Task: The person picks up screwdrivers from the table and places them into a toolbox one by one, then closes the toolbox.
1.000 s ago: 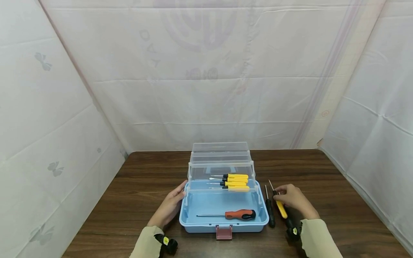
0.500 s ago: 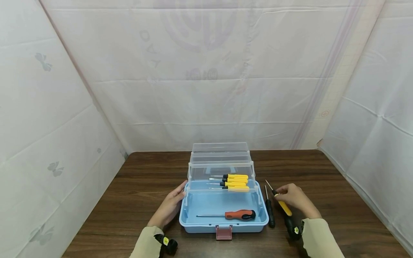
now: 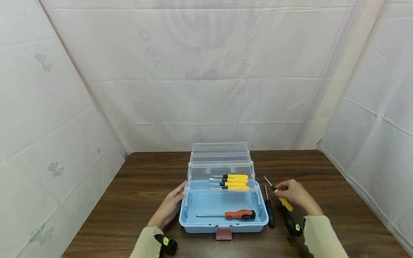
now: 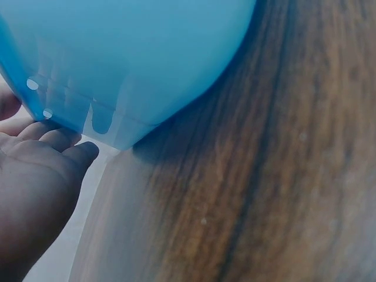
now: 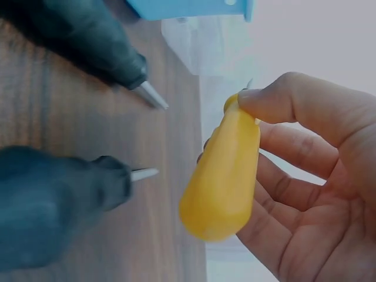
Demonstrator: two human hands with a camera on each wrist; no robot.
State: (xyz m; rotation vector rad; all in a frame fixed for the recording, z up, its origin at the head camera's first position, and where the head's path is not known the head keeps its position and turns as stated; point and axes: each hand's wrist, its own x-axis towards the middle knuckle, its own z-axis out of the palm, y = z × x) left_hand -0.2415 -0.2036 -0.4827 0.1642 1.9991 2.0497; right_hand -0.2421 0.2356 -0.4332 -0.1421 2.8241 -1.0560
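My right hand [image 3: 295, 193] pinches a yellow-handled screwdriver [image 5: 220, 182] between thumb and fingers, right of the toolbox; its thin shaft points to the far left. Below it on the table lies one black screwdriver [image 5: 35, 200], mostly hidden by the hand in the head view. Another black screwdriver [image 3: 270, 213] lies alongside the box. My left hand [image 3: 167, 208] rests against the left side of the blue toolbox [image 3: 191, 228], fingers extended along its wall. Inside the box lies a screwdriver with an orange and black handle [image 3: 240, 214]. Several yellow screwdrivers [image 3: 237, 184] lie in the clear upper tray.
The toolbox's clear lid [image 3: 221, 147] stands raised at the back, and a reddish latch [image 3: 224, 233] hangs at the front. Dark wooden tabletop [image 3: 135, 186] extends to both sides. White sheeting [image 3: 206, 100] encloses the back and sides.
My right hand has raised the yellow screwdriver slightly, and its tip has swung left toward the toolbox. The left hand and the box have stayed put.
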